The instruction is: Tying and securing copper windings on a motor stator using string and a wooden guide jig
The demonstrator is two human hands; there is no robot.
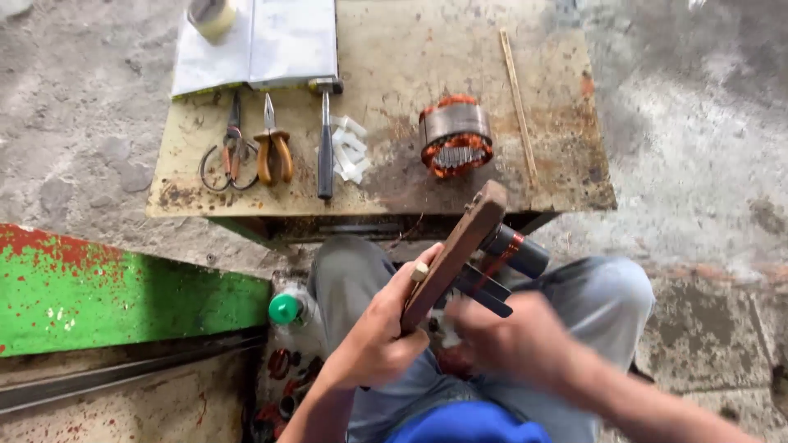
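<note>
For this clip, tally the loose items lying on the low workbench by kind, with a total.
Hand tools, 3: scissors, orange-handled pliers, hammer
Motor stator with copper windings: 1
Open notebook: 1
Tape roll: 1
Thin wooden stick: 1
Pile of white strips: 1
Total: 8

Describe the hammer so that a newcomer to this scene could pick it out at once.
Start at the low table ahead of the knees. The hammer lies left of the copper-wound stator, beside white strips. Unlike the orange-handled pliers to its left, it is one straight dark shaft.
</note>
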